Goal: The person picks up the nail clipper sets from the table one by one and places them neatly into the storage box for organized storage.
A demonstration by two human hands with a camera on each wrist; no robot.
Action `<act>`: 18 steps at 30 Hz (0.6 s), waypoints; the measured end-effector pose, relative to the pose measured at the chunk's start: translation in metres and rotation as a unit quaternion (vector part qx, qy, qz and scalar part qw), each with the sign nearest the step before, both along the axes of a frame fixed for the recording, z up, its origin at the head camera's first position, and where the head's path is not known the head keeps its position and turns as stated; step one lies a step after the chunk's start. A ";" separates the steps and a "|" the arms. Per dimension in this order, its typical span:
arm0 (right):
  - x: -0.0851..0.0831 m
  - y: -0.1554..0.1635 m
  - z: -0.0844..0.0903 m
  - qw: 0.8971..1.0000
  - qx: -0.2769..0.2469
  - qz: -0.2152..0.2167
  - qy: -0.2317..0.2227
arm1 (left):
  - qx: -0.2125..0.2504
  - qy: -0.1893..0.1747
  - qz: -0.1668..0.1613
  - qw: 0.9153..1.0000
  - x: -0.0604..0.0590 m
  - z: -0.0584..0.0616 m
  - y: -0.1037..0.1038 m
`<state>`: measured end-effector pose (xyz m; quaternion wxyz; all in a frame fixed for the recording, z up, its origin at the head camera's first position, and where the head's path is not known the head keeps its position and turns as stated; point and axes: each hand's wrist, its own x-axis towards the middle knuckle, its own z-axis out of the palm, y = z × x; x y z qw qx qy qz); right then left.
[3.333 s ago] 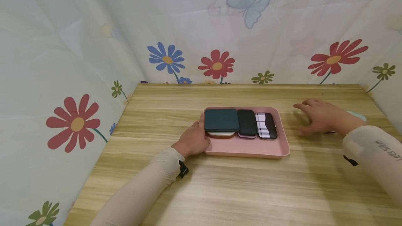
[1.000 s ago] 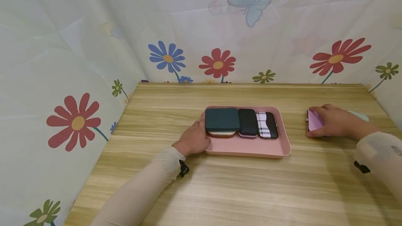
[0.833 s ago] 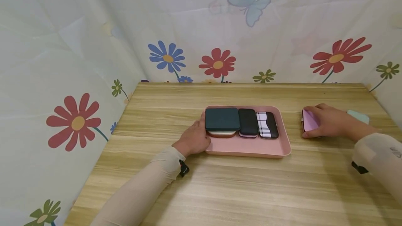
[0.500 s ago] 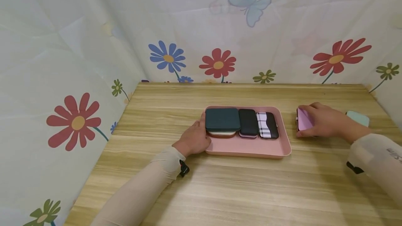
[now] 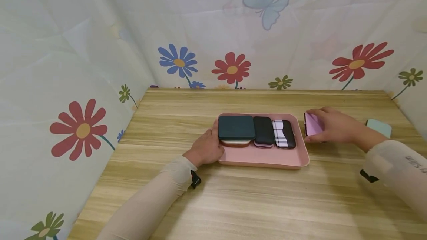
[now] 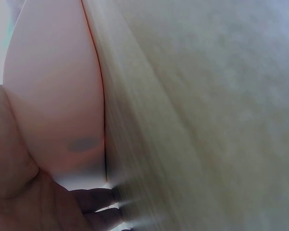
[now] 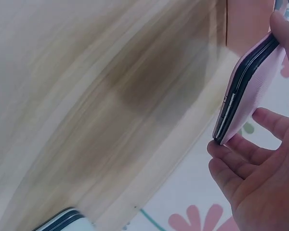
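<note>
My right hand (image 5: 338, 125) holds a flat pink-purple case (image 5: 313, 123) between thumb and fingers, just off the tray's right rim. In the right wrist view this case (image 7: 248, 89) shows dark edges and a ribbed pink face, tilted over the table. My left hand (image 5: 205, 147) rests along the left wall of a pink tray (image 5: 267, 160), fingers extended against it. Inside the tray sit a dark green flat case (image 5: 236, 127) above a white and brown one, a black case (image 5: 262, 130) over a purple-edged one, and a black-and-plaid case (image 5: 282, 134).
A mint-green flat case (image 5: 379, 127) lies on the wooden table (image 5: 253, 203) to the right, behind my right wrist. A flower-printed curtain (image 5: 200, 17) stands along the table's back and sides.
My right hand has taken hold of the pink-purple case and carried it left to the tray's right rim, uncovering the mint-green case. My left hand and the tray have stayed put.
</note>
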<state>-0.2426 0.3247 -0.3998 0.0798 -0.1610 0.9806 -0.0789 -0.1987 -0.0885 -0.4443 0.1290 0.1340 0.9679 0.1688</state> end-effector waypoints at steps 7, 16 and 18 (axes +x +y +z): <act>0.001 -0.013 0.003 1.000 -0.008 0.008 0.003 | 0.002 -0.002 0.000 1.000 0.000 0.000 -0.001; 0.001 -0.022 0.006 1.000 -0.016 0.015 0.000 | 0.008 -0.006 0.003 1.000 -0.006 -0.010 -0.001; 0.003 -0.027 0.008 1.000 -0.021 0.021 -0.001 | 0.008 -0.006 0.004 1.000 -0.006 -0.010 -0.001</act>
